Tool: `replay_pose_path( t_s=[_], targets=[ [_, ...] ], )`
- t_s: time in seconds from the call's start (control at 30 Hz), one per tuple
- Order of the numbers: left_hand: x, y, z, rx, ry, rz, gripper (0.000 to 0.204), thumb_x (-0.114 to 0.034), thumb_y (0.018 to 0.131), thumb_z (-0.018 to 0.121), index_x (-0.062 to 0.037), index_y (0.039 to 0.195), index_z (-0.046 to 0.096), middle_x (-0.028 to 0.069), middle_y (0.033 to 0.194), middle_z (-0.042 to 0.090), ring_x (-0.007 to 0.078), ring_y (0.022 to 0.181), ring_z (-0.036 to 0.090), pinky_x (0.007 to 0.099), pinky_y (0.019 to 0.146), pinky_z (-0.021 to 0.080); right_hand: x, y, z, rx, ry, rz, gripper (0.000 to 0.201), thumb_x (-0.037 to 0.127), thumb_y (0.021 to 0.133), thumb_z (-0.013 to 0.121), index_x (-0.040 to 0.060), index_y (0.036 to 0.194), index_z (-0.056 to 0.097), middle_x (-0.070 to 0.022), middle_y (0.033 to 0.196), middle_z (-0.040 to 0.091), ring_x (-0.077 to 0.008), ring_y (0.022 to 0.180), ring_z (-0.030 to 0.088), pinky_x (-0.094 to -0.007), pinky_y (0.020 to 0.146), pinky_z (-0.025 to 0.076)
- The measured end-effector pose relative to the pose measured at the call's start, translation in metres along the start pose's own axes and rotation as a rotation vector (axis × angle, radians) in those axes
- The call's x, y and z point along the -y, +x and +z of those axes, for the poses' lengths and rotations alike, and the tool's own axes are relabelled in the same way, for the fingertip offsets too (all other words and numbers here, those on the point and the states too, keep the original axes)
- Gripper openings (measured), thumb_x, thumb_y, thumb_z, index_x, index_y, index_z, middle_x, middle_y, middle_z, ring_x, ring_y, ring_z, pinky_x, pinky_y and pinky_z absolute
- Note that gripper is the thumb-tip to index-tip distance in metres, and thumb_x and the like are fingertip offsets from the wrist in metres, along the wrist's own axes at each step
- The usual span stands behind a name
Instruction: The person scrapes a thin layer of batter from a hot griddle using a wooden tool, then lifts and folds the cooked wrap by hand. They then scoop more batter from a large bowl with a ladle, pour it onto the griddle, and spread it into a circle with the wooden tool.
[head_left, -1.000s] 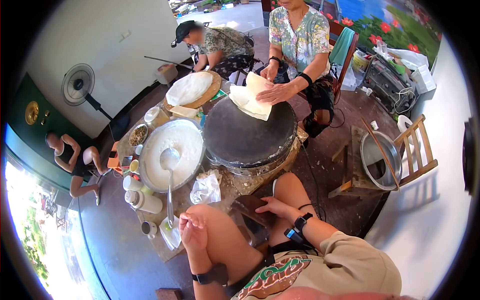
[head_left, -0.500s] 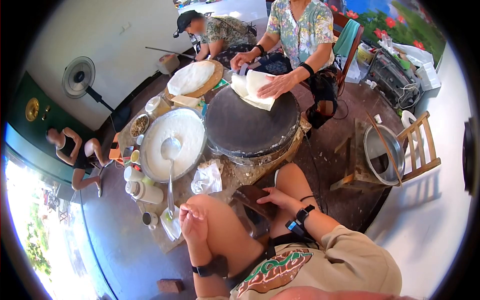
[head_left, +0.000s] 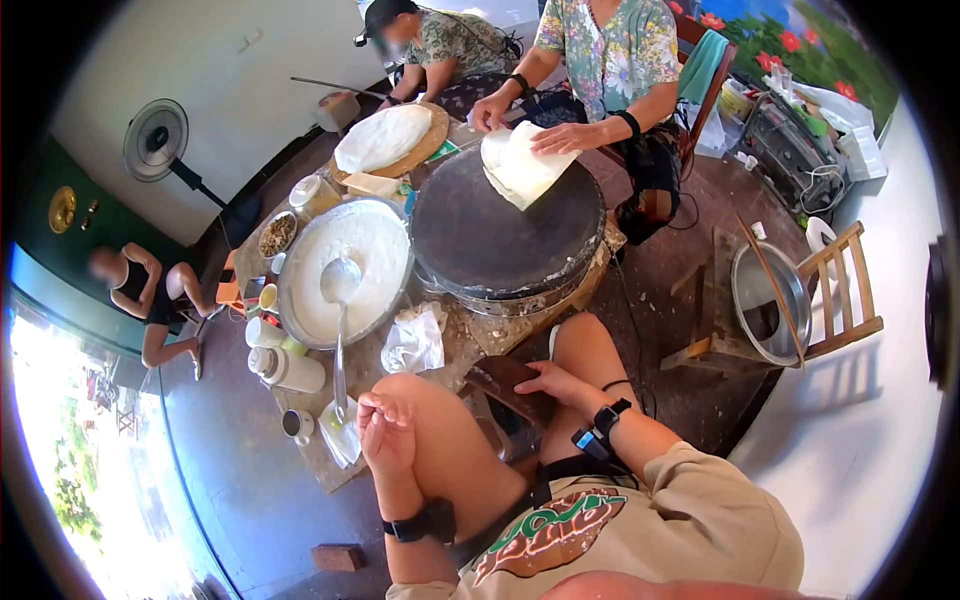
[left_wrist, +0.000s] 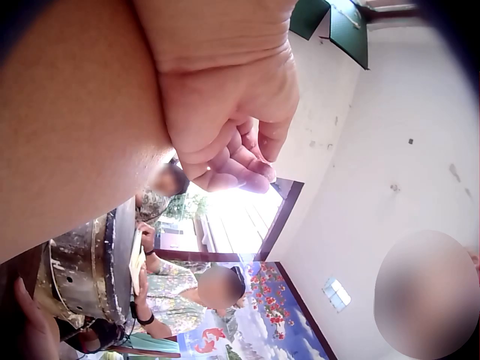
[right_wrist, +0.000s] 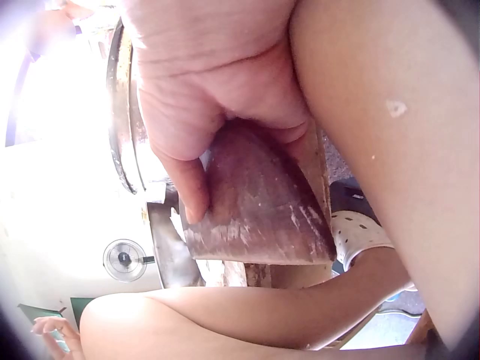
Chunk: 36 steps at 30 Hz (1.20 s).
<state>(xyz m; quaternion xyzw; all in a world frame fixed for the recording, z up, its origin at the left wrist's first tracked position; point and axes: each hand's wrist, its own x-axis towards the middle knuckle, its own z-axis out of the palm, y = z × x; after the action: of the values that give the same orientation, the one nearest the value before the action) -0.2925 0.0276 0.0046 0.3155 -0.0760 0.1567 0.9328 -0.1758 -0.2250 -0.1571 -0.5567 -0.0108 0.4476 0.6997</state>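
Note:
My right hand (head_left: 552, 385) grips a dark brown scraper (right_wrist: 259, 202) between my legs. In the right wrist view the scraper is smooth, with one straight edge and pale smears, and the thumb lies along its side. By my left knee, my left hand (head_left: 388, 432) rests with its fingers loosely curled and nothing in them. Beyond my knees is a round black griddle (head_left: 500, 240). Across it, another person's hands hold a folded pale flatbread (head_left: 522, 165) over the far edge. A wide basin (head_left: 375, 290) of white batter, with a ladle (head_left: 341, 285) in it, stands left of the griddle.
A stack of thin flatbreads (head_left: 383, 138) lies on a round board at the table's far left. A crumpled plastic bag (head_left: 415, 338), white bottle (head_left: 290, 369) and mug (head_left: 297, 424) stand nearer me. At right, a metal bowl (head_left: 740, 262) sits on a wooden chair. Two other people sit at left.
The person opposite shifts the folded flatbread about over the griddle's far edge; their hand moved away from it, then back near. My two hands stay about where they were.

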Motion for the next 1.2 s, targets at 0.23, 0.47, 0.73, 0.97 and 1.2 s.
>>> replay_pose_path(
  t_s=[0.23,0.47,0.73,0.97,1.2],
  targets=[
    [0.001,0.0,-0.002,0.015,-0.018,0.01,0.012,-0.007,0.086,0.053,-0.0048,0.098,0.05,0.0048,0.079,0.052,0.0151,0.069,0.046,0.0317,0.07,0.037,0.0,0.0,0.0,0.009,-0.019,-0.014,0.043,0.013,0.07,0.074,-0.0009,0.108,0.059,-0.0052,0.096,0.064,-0.0134,0.087,0.058,-0.0253,0.081,0.044],
    [0.002,-0.001,-0.006,-0.004,-0.017,0.01,0.012,-0.006,0.086,0.054,-0.0049,0.097,0.05,0.0046,0.079,0.052,0.0148,0.07,0.047,0.032,0.07,0.037,0.0,-0.001,0.001,0.006,-0.026,-0.011,0.046,0.015,0.069,0.074,-0.0025,0.108,0.059,-0.0068,0.098,0.063,-0.0146,0.09,0.058,-0.0253,0.083,0.043],
    [0.002,0.001,-0.002,0.023,0.011,0.016,0.016,-0.008,0.086,0.054,-0.0044,0.1,0.048,0.0039,0.077,0.048,0.0136,0.067,0.043,0.0301,0.067,0.035,0.0,0.0,0.0,0.002,-0.105,-0.03,0.045,0.012,0.07,0.073,-0.0019,0.11,0.057,-0.0048,0.097,0.064,-0.0126,0.087,0.058,-0.0249,0.081,0.044],
    [0.002,0.001,-0.004,-0.043,0.016,0.012,0.012,-0.008,0.085,0.055,-0.0058,0.095,0.05,0.0046,0.075,0.052,0.015,0.066,0.046,0.0311,0.066,0.037,-0.006,0.007,-0.005,-0.023,-0.123,-0.069,0.047,0.017,0.07,0.074,-0.0022,0.11,0.058,-0.0068,0.099,0.064,-0.0147,0.091,0.057,-0.026,0.084,0.042],
    [0.004,0.0,-0.002,-0.036,0.013,0.021,0.011,-0.007,0.086,0.053,-0.0056,0.097,0.05,0.0042,0.077,0.052,0.0144,0.068,0.048,0.0299,0.067,0.038,-0.001,0.0,0.0,-0.027,-0.15,-0.079,0.046,0.019,0.071,0.073,-0.0011,0.11,0.059,-0.0065,0.1,0.064,-0.0152,0.092,0.057,-0.0265,0.085,0.041]
  ],
)
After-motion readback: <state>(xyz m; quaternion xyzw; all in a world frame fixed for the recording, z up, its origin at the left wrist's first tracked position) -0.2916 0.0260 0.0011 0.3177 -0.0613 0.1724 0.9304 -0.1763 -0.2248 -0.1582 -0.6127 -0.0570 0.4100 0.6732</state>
